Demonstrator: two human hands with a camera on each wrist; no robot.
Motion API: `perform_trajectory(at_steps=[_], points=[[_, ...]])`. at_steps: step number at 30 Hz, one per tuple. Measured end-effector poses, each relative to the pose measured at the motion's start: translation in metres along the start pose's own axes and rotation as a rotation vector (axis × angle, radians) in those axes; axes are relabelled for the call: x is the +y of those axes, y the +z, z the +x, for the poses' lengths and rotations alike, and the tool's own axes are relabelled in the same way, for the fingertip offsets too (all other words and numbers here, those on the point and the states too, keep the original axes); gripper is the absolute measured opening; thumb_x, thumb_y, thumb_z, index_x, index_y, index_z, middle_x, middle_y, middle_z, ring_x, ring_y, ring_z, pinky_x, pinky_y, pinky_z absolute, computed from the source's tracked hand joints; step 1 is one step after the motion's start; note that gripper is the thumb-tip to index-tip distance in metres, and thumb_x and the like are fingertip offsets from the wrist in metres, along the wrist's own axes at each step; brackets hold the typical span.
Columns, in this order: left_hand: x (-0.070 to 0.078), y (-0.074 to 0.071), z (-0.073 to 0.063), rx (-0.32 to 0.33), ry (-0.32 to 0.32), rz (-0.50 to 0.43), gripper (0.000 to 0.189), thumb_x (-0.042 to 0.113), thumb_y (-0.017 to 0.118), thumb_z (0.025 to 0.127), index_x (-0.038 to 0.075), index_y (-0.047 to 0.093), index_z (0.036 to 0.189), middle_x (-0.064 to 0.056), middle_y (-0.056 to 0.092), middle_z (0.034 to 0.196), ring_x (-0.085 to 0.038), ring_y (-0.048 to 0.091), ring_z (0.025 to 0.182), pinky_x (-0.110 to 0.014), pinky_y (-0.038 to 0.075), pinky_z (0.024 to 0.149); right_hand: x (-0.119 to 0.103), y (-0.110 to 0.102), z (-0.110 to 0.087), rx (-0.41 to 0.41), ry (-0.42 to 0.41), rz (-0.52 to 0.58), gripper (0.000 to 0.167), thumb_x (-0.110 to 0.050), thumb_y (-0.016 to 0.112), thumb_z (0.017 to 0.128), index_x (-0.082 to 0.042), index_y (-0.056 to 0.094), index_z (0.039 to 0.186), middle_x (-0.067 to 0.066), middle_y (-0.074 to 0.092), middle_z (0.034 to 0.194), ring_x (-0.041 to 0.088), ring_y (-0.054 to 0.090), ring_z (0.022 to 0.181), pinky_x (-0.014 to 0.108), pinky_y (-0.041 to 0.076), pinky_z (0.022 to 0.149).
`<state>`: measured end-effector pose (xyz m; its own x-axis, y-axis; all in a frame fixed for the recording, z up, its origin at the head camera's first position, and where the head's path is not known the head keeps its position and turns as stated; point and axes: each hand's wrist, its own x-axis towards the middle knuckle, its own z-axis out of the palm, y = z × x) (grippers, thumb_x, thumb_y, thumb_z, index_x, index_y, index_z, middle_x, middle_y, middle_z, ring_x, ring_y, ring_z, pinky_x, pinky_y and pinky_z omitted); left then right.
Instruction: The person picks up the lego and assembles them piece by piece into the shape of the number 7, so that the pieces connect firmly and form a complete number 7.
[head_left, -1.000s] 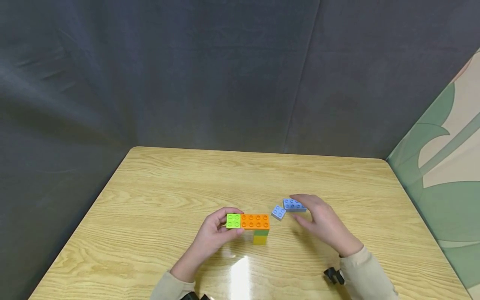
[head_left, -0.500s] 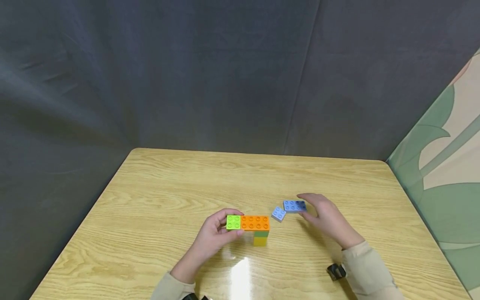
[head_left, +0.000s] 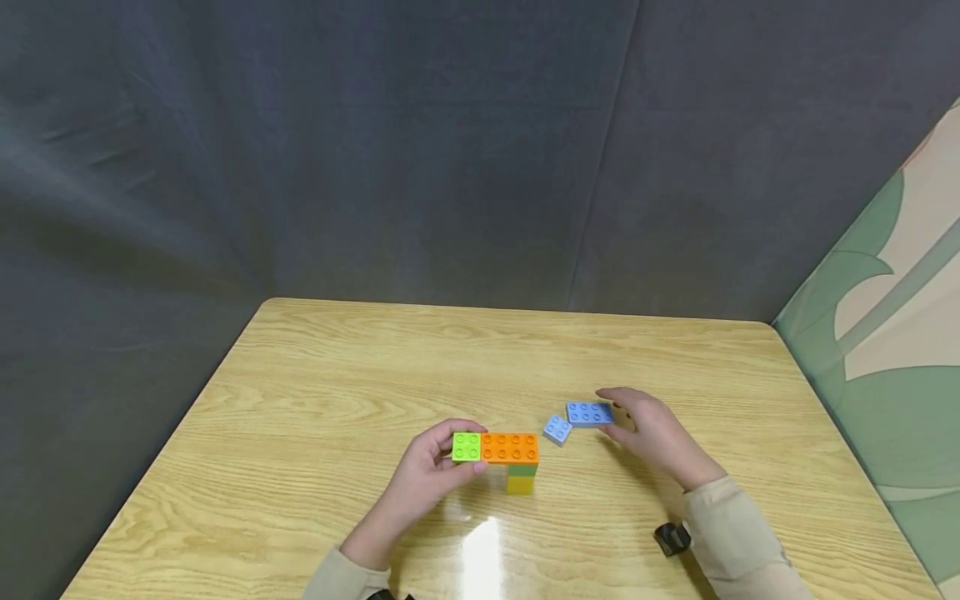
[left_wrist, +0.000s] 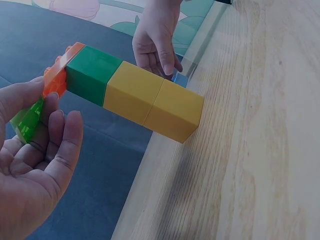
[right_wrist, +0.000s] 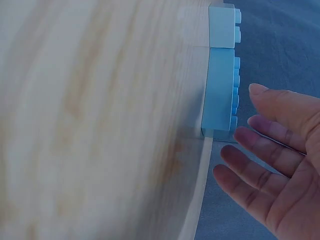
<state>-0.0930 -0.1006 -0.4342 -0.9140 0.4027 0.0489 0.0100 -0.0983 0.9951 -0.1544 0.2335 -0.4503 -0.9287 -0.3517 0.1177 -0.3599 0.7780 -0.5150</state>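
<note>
My left hand pinches a lime green brick at the left end of a brick build. Beside it runs an orange brick. Under the orange one's right end comes a green brick, then two yellow bricks; whether the lowest touches the table I cannot tell. My right hand is at the right end of a long blue brick, fingers relaxed and spread, holding nothing. In the right wrist view the fingers stay apart from that brick. A small blue brick lies turned at its left.
Everything sits on a wooden table. A dark cloth hangs behind its far edge and along the left. A leaf-patterned panel borders the right side. A black wrist device shows at the right sleeve.
My right hand has drawn back to the right from over the long blue brick, uncovering its studs. The left hand and its build stay in place.
</note>
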Motion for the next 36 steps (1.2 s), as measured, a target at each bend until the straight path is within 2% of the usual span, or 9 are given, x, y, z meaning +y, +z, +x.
perform_trajectory(at_steps=[15,26,36], points=[[0.001,0.001,0.000,-0.001,0.013,-0.009,0.041,-0.006,0.067,0.086,-0.007,0.053,0.124,-0.025,0.062,0.120,-0.023,0.067,0.101,-0.046,0.053,0.085,0.006,0.000,0.006,-0.059,0.002,0.018,0.047,-0.004,0.074,0.085,0.009,0.057,0.127,0.021,0.064,0.117,0.029,0.063,0.098,0.044,0.054,0.081],[0.000,0.000,0.000,-0.010,0.027,-0.012,0.041,-0.005,0.067,0.086,-0.007,0.053,0.124,-0.026,0.062,0.119,-0.022,0.068,0.099,-0.045,0.054,0.084,0.006,0.003,0.009,-0.048,0.022,-0.081,0.041,-0.002,0.076,0.082,0.010,0.062,0.119,0.022,0.066,0.111,0.033,0.065,0.097,0.047,0.054,0.081],[0.000,-0.001,0.000,-0.009,0.023,-0.014,0.041,-0.004,0.068,0.086,-0.007,0.053,0.124,-0.025,0.062,0.120,-0.022,0.068,0.100,-0.046,0.054,0.084,0.008,0.003,0.011,-0.057,0.024,-0.116,0.033,-0.003,0.076,0.082,0.006,0.067,0.113,0.018,0.068,0.107,0.031,0.065,0.095,0.047,0.054,0.080]])
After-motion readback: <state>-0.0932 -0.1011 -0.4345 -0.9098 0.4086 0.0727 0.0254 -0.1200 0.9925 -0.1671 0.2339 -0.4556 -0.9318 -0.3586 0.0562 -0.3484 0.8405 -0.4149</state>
